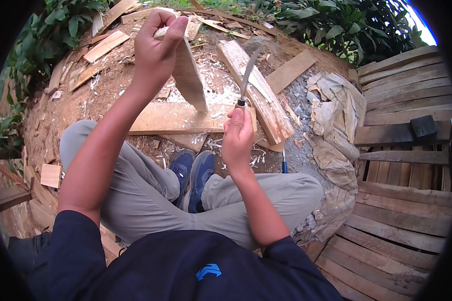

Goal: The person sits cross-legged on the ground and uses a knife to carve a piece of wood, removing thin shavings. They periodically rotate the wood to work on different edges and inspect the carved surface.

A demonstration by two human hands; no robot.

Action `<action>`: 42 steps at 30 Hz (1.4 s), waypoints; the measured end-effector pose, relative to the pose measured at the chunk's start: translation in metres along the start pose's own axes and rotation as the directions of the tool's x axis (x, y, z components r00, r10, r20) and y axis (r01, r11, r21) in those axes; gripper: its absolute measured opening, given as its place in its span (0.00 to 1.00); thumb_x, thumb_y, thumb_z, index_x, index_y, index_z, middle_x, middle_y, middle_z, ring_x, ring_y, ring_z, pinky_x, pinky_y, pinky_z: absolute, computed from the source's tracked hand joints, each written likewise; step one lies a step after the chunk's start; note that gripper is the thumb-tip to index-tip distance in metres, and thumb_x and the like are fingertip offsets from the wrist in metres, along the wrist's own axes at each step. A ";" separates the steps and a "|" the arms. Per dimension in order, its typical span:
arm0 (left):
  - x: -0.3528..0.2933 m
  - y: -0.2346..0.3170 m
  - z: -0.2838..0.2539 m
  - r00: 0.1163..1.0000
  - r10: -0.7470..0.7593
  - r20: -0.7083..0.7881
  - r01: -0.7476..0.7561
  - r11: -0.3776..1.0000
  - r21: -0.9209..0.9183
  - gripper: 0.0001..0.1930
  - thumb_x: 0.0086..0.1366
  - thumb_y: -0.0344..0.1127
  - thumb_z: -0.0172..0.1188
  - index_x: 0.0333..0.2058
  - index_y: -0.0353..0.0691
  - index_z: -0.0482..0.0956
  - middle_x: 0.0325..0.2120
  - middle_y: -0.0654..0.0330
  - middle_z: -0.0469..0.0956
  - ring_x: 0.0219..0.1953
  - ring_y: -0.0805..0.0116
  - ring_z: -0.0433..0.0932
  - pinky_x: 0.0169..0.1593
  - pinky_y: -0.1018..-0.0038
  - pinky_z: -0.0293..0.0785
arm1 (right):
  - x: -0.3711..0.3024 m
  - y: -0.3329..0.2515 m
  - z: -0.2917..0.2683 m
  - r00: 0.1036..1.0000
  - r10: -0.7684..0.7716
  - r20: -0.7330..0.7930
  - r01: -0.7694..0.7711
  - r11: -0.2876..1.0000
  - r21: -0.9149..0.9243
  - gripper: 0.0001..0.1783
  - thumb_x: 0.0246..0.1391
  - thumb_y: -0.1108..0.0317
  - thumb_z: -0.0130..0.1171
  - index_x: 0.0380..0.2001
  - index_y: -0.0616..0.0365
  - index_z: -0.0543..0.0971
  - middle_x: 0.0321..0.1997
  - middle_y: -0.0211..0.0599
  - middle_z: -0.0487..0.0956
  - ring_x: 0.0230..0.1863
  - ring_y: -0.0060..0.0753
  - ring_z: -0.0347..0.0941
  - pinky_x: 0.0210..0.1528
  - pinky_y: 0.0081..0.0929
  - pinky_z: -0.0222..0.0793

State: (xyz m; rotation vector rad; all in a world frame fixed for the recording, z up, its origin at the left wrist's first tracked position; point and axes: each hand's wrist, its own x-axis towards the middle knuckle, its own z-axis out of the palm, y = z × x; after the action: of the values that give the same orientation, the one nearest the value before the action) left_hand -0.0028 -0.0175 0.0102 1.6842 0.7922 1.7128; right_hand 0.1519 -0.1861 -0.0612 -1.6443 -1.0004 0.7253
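Observation:
My left hand [155, 47] grips the top end of a narrow wooden slat [191, 78], which stands tilted with its lower end on a flat board [171, 119] on the ground. My right hand [237, 138] is closed around the handle of a long-bladed chopping knife [248, 75]. The blade is raised and blurred, just right of the slat and apart from it. I sit cross-legged, blue shoes [191, 175] below the board.
Pale wood shavings [221, 90] litter the dirt. A thick split plank [258, 95] and several offcuts lie beyond. Crumpled sacks [331, 115] lie to the right, beside a wooden pallet deck [407, 150] carrying a dark block [424, 128]. Green plants edge the top.

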 end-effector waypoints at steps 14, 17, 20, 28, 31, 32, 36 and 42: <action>0.000 0.002 0.003 1.000 0.007 0.014 -0.007 1.000 0.029 0.18 0.69 0.47 0.59 0.31 0.37 0.72 0.26 0.67 0.70 0.32 0.78 0.66 0.39 0.79 0.65 | -0.006 0.010 0.003 1.000 0.002 -0.023 0.000 0.997 0.072 0.25 0.73 0.53 0.39 0.27 0.59 0.72 0.18 0.32 0.68 0.19 0.23 0.66 0.23 0.31 0.61; 0.001 -0.003 0.003 1.000 0.020 0.019 -0.021 1.000 0.023 0.18 0.70 0.47 0.58 0.31 0.37 0.72 0.26 0.67 0.70 0.32 0.78 0.66 0.39 0.79 0.65 | -0.010 0.054 0.011 0.983 0.044 0.179 0.039 0.899 -0.436 0.24 0.73 0.54 0.40 0.26 0.59 0.71 0.18 0.32 0.68 0.22 0.22 0.66 0.26 0.32 0.62; 0.002 -0.004 -0.005 1.000 0.015 0.023 -0.015 1.000 0.021 0.18 0.70 0.47 0.57 0.32 0.37 0.72 0.26 0.67 0.70 0.32 0.78 0.65 0.38 0.79 0.65 | -0.004 0.003 0.000 0.977 0.087 0.193 -0.034 0.964 -0.262 0.23 0.71 0.54 0.42 0.35 0.65 0.72 0.24 0.55 0.77 0.24 0.59 0.73 0.29 0.46 0.65; 0.000 -0.004 0.006 0.998 0.036 0.047 -0.036 0.999 -0.007 0.19 0.71 0.49 0.56 0.33 0.37 0.72 0.26 0.67 0.69 0.32 0.78 0.65 0.38 0.79 0.64 | -0.005 0.045 0.009 0.970 0.113 0.216 0.017 0.853 -0.522 0.23 0.71 0.52 0.41 0.43 0.65 0.71 0.28 0.61 0.79 0.33 0.70 0.75 0.32 0.54 0.67; -0.001 -0.001 0.000 0.999 0.037 0.029 -0.038 0.999 0.019 0.19 0.71 0.49 0.56 0.33 0.37 0.72 0.26 0.67 0.69 0.31 0.79 0.65 0.38 0.80 0.64 | 0.004 0.005 -0.001 0.983 0.053 0.174 0.007 0.945 -0.328 0.21 0.71 0.54 0.41 0.42 0.64 0.71 0.23 0.57 0.77 0.27 0.63 0.76 0.29 0.51 0.66; -0.002 0.001 0.003 0.999 0.032 0.032 -0.032 0.999 -0.003 0.19 0.71 0.49 0.57 0.33 0.37 0.72 0.26 0.67 0.69 0.31 0.78 0.65 0.38 0.80 0.64 | 0.005 -0.011 -0.005 0.996 -0.047 0.079 0.061 0.979 -0.193 0.19 0.72 0.57 0.42 0.40 0.64 0.71 0.19 0.50 0.74 0.21 0.53 0.73 0.26 0.47 0.65; -0.003 0.001 0.006 0.998 0.046 0.042 -0.048 0.997 0.060 0.19 0.72 0.50 0.52 0.33 0.38 0.71 0.28 0.67 0.70 0.33 0.78 0.65 0.40 0.79 0.63 | -0.009 -0.007 -0.003 0.999 -0.037 0.018 0.039 0.995 -0.091 0.21 0.73 0.57 0.39 0.37 0.67 0.70 0.20 0.45 0.71 0.21 0.42 0.71 0.28 0.40 0.66; 0.001 -0.004 0.000 0.998 0.001 0.063 -0.002 1.000 0.017 0.19 0.71 0.50 0.55 0.32 0.37 0.71 0.27 0.67 0.69 0.32 0.77 0.65 0.39 0.79 0.63 | 0.006 0.010 0.002 0.971 0.089 0.220 0.044 0.842 -0.538 0.22 0.71 0.54 0.39 0.42 0.65 0.71 0.25 0.65 0.78 0.32 0.69 0.77 0.33 0.58 0.68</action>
State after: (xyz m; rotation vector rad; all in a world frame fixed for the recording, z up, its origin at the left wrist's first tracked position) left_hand -0.0032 -0.0140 0.0080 1.7413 0.7789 1.6499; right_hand 0.1554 -0.1813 -0.0715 -2.0896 -1.4591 0.7046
